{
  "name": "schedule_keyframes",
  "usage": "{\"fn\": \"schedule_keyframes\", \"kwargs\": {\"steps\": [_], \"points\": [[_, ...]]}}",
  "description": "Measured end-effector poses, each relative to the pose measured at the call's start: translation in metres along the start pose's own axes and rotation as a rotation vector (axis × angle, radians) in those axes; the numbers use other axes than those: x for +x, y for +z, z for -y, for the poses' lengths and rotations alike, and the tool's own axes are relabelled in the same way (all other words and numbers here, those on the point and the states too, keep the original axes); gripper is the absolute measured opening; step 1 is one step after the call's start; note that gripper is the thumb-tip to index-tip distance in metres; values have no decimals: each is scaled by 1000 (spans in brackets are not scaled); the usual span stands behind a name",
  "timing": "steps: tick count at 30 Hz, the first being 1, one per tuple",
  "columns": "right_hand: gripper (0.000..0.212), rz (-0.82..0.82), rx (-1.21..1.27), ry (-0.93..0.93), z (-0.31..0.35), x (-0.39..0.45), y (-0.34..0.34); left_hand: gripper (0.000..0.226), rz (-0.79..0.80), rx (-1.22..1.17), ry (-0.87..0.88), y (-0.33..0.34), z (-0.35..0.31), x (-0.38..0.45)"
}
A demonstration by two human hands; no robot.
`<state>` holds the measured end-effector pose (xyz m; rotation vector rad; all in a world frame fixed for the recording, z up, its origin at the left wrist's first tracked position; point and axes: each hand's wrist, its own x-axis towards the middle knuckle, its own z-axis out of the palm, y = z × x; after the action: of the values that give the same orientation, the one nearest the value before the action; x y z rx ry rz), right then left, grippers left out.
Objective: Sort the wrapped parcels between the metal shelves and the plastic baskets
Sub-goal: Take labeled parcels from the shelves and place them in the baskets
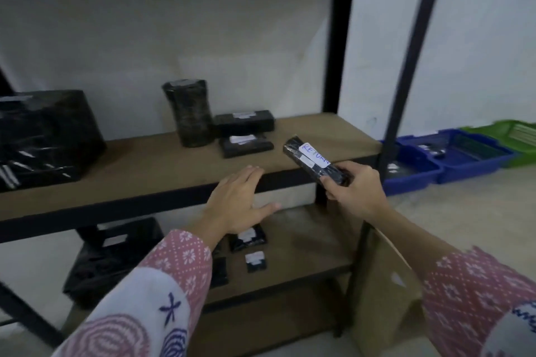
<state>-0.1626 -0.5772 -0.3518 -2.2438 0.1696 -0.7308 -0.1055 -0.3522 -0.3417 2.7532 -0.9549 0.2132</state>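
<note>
My right hand [352, 187] grips one end of a long black wrapped parcel [304, 156] with a white label reading "RETURN", held tilted just off the front right corner of the middle shelf [162, 171]. My left hand [237, 203] hovers flat with fingers spread in front of that shelf's edge, holding nothing. On the shelf stand a tall wrapped cylinder [191, 113], two flat labelled parcels [245, 122] [246, 145] and a big black wrapped box [43, 136]. Blue baskets [452, 159] and a green basket [516, 136] lie on the floor to the right.
The lower shelf [304, 243] carries a large black parcel [113, 258] and small labelled ones [248, 238]. Black metal uprights [406, 66] frame the rack. A brown cardboard box [385, 284] stands on the floor by my right arm. A white wall is behind.
</note>
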Motion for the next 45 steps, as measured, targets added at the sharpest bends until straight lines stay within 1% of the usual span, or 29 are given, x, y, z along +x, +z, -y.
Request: {"fn": "schedule_keyframes", "kwargs": {"steps": [3, 6, 9, 12, 18, 22, 27, 30, 33, 36, 41, 45], "points": [[23, 13, -77, 103, -52, -26, -60, 82, 6, -41, 54, 22, -72, 18], [24, -2, -99, 202, -101, -47, -111, 83, 31, -107, 96, 44, -139, 31], [25, -58, -95, 272, -140, -61, -149, 83, 84, -139, 159, 65, -196, 44], [28, -130, -91, 310, -175, -67, -174, 86, 137, -119, 206, 90, -240, 64], [28, -168, -48, 406, -247, -49, -200, 87, 223, -67, 244, 147, -297, 135], [30, -177, -39, 422, -298, -3, -218, 87, 233, -89, 241, 181, -319, 208], [29, -110, -78, 437, -358, 84, -249, 85, 256, -127, 217, 208, -342, 311], [28, -92, -111, 434, -395, 137, -267, 82, 241, -129, 217, 221, -352, 369], [28, -85, -133, 414, -431, 183, -280, 82, 227, -156, 203, 234, -360, 416], [29, -37, -135, 391, -467, 225, -288, 82, 228, -182, 159, 255, -367, 451], [34, 105, -145, 323, -535, 293, -287, 82, 219, -302, 9, 303, -381, 501], [34, 331, -161, 241, -596, 342, -272, 91, 220, -373, -126, 342, -391, 534]]}}
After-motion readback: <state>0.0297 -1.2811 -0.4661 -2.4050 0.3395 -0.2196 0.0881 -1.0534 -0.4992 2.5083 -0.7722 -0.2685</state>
